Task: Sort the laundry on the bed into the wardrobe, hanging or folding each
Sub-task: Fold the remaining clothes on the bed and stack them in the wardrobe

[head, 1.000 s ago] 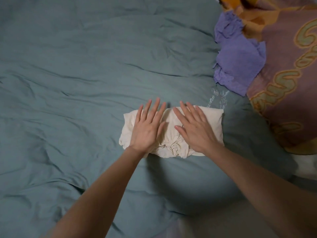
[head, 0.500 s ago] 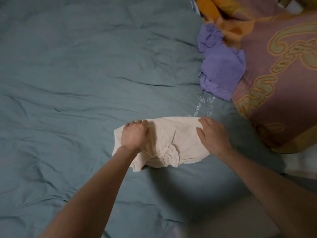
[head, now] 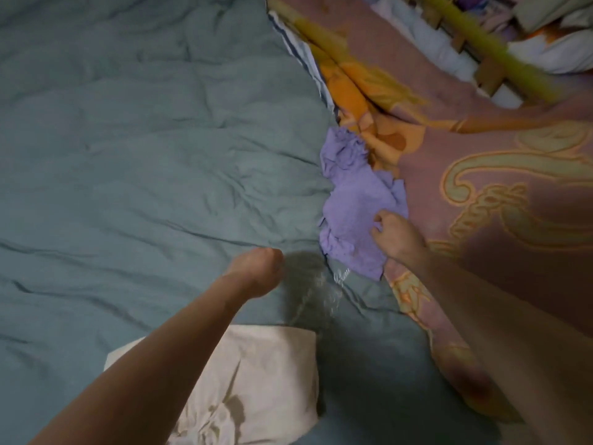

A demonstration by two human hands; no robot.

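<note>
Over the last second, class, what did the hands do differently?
Both hands let go of the folded cream garment. The right hand reached forward and now grasps the purple garment; the left hand hovers, curled and holding nothing. Both garments stay on the bed.

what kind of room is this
Most likely a bedroom. A rumpled teal duvet covers most of the view, a patterned purple and orange blanket lies beside it, and laundry sits on top: a folded cream garment and a crumpled purple garment under the right hand.
</note>
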